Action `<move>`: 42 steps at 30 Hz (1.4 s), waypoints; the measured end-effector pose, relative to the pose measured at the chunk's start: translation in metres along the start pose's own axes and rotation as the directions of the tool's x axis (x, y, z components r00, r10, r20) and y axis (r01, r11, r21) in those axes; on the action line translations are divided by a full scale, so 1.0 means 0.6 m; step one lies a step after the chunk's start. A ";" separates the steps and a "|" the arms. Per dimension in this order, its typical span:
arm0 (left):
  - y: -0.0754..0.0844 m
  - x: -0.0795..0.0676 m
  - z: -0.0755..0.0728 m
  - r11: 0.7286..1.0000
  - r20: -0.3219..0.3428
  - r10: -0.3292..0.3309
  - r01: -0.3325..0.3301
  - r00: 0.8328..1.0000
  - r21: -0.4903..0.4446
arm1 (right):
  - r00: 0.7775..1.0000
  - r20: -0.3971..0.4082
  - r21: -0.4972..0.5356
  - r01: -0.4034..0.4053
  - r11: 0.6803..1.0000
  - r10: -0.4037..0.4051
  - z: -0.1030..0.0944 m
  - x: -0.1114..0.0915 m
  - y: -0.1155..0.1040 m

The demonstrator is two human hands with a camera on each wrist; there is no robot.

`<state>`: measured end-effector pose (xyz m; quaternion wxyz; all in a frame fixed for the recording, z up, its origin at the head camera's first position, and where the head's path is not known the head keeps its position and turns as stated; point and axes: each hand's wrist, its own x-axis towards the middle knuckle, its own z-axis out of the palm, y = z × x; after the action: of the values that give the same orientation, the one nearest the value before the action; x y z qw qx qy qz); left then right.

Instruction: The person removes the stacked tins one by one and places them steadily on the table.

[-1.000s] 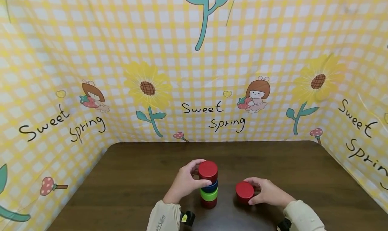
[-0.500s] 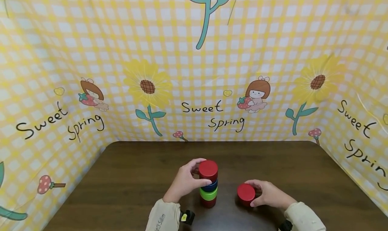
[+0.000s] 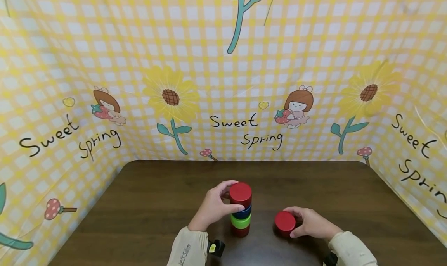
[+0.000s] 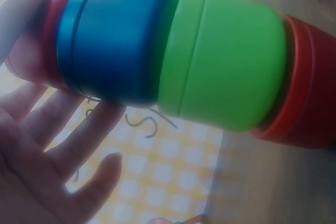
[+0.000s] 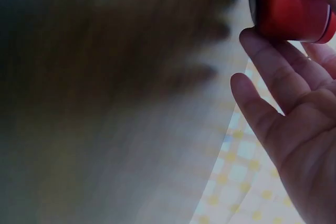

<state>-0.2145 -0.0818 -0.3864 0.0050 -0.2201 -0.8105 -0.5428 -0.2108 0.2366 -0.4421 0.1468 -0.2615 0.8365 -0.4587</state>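
Note:
A stack of small round lidded tins stands upright near the front of the table. From the top it runs red tin, dark blue tin, bright green tin and another red tin at the base. My left hand grips the topmost one from the left, thumb in front and fingers curled behind. To the right of the stack, a separate red tin is held by my right hand, its thumb and fingers around the right side. In the right wrist view this tin is partly cut off.
The dark brown wooden table has rounded far corners. A yellow checked cloth with flowers and lettering hangs behind it and along both sides. A black wrist camera sits at the left sleeve.
My right hand has shifted slightly to the right with its red tin. The left hand keeps its grip on the stack's top tin. The head view has tilted a little.

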 end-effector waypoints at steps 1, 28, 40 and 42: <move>0.000 0.000 0.000 1.000 0.000 -0.003 0.003 1.000 0.003 | 1.000 -0.001 -0.008 0.001 1.000 -0.001 0.000 -0.001 0.001; 0.006 -0.002 0.000 0.999 0.002 -0.007 0.007 1.000 0.047 | 0.999 0.012 -0.070 -0.052 0.996 0.053 -0.013 -0.008 -0.001; -0.002 0.000 0.003 0.999 0.013 -0.003 0.003 1.000 0.041 | 0.997 0.039 -0.055 -0.066 0.996 0.068 -0.039 -0.021 -0.015; -0.002 -0.001 0.002 0.999 0.013 -0.001 0.000 1.000 0.039 | 0.997 0.042 -0.097 -0.062 0.993 0.067 -0.044 -0.023 -0.019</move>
<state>-0.2142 -0.0811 -0.3879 0.0038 -0.2234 -0.8209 -0.5256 -0.2088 0.2577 -0.4182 0.1677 -0.2512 0.8619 -0.4073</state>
